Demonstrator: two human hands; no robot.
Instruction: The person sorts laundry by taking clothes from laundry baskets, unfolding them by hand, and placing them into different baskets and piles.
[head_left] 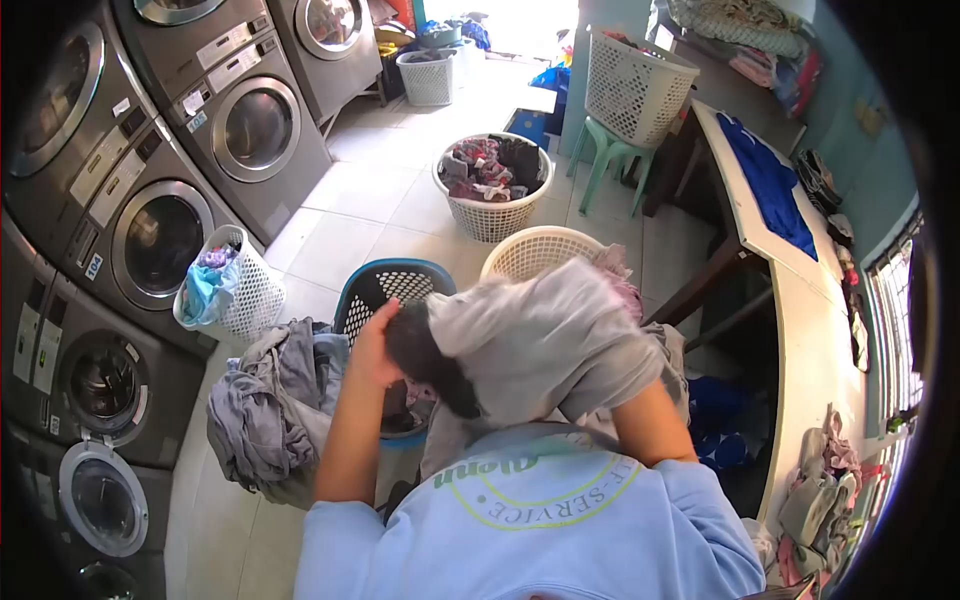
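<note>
A light grey garment with a black part [550, 335] is bunched up in front of my chest. My left hand [376, 345] is closed on its black part, above a blue-rimmed basket [400, 268]. The grey cloth covers my right hand, so its fingers are hidden; only the forearm shows. Beyond the garment stands a cream basket [540, 240], with pinkish cloth [616, 265] at its right side. A heap of grey clothes [265, 410] lies to the left of the blue-rimmed basket.
Washing machines [165, 240] line the left side. A white basket [255, 290] with blue cloth stands near them. Ahead is a full laundry basket [492, 215]. To the right are a green stool [610, 150] bearing a basket and a long table [815, 340] with clothes.
</note>
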